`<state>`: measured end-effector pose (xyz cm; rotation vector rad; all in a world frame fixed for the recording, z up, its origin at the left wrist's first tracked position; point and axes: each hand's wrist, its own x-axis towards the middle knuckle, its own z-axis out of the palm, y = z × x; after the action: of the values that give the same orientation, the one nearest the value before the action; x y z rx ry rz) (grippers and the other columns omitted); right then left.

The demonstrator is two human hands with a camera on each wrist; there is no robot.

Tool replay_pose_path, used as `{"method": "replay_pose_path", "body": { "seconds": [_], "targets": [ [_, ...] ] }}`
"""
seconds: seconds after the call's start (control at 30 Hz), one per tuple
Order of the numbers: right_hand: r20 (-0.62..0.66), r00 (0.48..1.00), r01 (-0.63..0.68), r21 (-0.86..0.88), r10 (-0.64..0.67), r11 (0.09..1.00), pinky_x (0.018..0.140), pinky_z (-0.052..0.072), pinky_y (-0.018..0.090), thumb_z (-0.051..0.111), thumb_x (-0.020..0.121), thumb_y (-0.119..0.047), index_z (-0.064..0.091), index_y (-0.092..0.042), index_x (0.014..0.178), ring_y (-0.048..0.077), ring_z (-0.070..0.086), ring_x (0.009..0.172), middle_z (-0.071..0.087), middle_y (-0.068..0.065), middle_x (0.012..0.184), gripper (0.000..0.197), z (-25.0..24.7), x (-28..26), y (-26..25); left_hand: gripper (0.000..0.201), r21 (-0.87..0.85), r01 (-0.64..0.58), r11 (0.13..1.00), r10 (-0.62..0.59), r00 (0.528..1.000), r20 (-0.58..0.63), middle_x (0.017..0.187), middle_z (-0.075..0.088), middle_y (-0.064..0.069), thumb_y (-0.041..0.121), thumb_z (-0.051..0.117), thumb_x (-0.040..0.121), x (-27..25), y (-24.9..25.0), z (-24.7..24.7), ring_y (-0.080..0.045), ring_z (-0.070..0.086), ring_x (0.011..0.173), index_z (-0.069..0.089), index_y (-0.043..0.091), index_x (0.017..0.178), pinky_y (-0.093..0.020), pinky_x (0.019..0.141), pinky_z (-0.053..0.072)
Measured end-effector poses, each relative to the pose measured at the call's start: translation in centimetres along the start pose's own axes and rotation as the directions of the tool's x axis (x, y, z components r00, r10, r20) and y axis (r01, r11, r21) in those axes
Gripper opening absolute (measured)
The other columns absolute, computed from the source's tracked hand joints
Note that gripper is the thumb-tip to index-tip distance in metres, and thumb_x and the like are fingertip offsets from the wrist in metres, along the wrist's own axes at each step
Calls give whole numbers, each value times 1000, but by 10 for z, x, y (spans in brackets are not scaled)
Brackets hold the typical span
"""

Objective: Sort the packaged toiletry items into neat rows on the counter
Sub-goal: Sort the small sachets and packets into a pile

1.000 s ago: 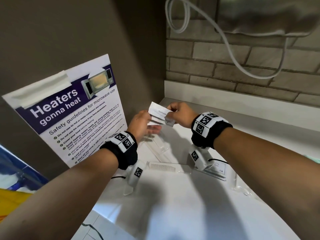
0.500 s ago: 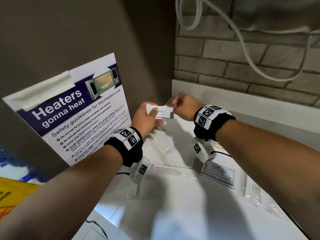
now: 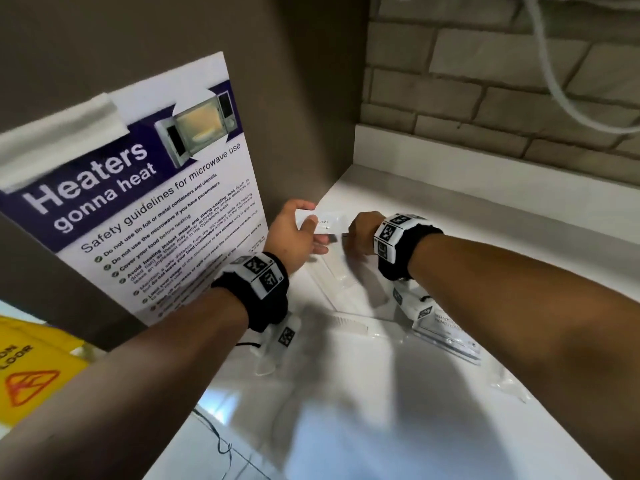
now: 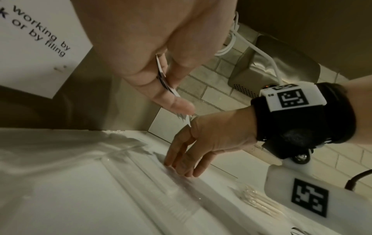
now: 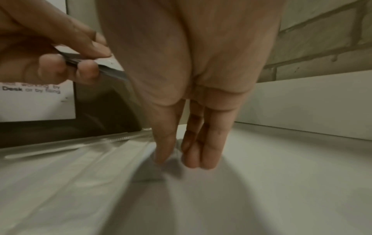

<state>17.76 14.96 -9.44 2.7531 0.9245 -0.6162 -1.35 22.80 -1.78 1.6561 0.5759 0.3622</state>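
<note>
Bare counter (image 3: 363, 410) in front; wrapped comb (image 3: 349, 325), packets (image 3: 450, 336) and corner wall (image 3: 311, 98) beyond.

sachet print (image 3: 322, 222): only "paste" shows; the left hand's thumb (image 3: 309, 224) covers the rest
right hand's fingers (image 3: 356, 249): hidden behind the hand in the head view
flat packet (image 3: 446, 332): lettering too blurred to read
yellow sign (image 3: 31, 372): cut off by the left edge
desk (image 5: 261, 190): smeared in the right wrist view
</note>
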Motion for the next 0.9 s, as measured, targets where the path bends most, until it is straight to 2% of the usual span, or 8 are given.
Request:
{"method": "replay_pose_path", "body": {
  "seconds": [0.17, 0.27, 0.33, 0.5, 0.6, 0.67, 0.77, 0.9],
  "targets": [
    [-36, 999, 13, -186, -20, 982, 73, 60, 38, 71, 69, -33, 48, -16, 70, 24, 57, 70, 52, -5, 78, 29, -38, -72, -16, 12, -13, -1, 1000, 1, 1000, -4, 51, 65, 4, 13, 41, 102, 3, 0, -2, -13, 60, 42, 47, 23, 105, -48, 68, 54],
    [-3, 998, 59, -313, -64, 948, 81, 57, 42, 64, 79, -31, 55, -19, 107, 27, 59, 97, 49, 3, 114, 31, -51, -114, -24, 16, -16, 1, 1000, -1, 1000, -17, 58, 65, -1, 14, 42, 101, 4, 0, -1, -16, 59, 44, 48, 28, 97, -46, 67, 52],
    [64, 991, 129, -346, -114, 929, 81, 56, 44, 59, 79, -26, 52, -17, 123, 32, 56, 104, 41, 10, 116, 46, -53, -120, -23, 20, -17, 7, 1000, -7, 1000, -19, 62, 64, -4, 14, 42, 101, 5, 0, 0, -17, 59, 46, 48, 32, 93, -45, 66, 52],
    [56, 996, 76, -176, -67, 982, 61, 56, 30, 65, 61, -24, 60, -23, 94, 25, 63, 68, 64, 1, 84, 34, -56, -121, -19, 19, -16, 4, 1000, -4, 1000, -19, 65, 64, -6, 14, 42, 102, 4, 2, -1, -17, 58, 46, 48, 30, 94, -43, 65, 51],
    [35, 998, 45, 40, -46, 998, 60, 60, 40, 74, 61, -33, 64, -26, 71, 29, 66, 62, 62, 2, 60, 16, -41, -93, -15, 22, 8, -1, 1000, 1, 1000, -27, 67, 65, -8, 14, 42, 102, 3, 0, -2, -18, 58, 46, 48, 32, 91, -45, 66, 53],
    [7, 998, 56, 224, -59, 973, 71, 58, 39, 75, 59, -41, 68, -24, 62, 29, 69, 72, 66, -1, 65, 18, -39, -94, -16, 23, 20, 1, 1000, 0, 999, -40, 67, 65, -9, 13, 42, 101, 2, 0, -4, -21, 58, 46, 48, 32, 90, -45, 64, 51],
    [-90, 995, 65, 415, -30, 907, 71, 42, 31, 62, 87, -30, 66, -10, 95, 26, 55, 85, 62, 8, 95, 22, -52, -127, -15, 24, 31, -12, 999, 14, 998, -62, 67, 64, -9, 10, 43, 99, -2, 4, -7, -23, 55, 49, 49, 31, 90, -41, 62, 50],
    [-247, 969, 180, 636, -22, 750, 61, 41, 32, 56, 90, -11, 38, -18, 72, 25, 58, 70, 56, 7, 79, 26, -54, -142, 3, 28, 13, -25, 1000, 26, 998, -61, 59, 59, -9, 7, 44, 94, -8, 8, -6, -20, 50, 42, 52, 32, 85, -30, 51, 43]
  ]
}}
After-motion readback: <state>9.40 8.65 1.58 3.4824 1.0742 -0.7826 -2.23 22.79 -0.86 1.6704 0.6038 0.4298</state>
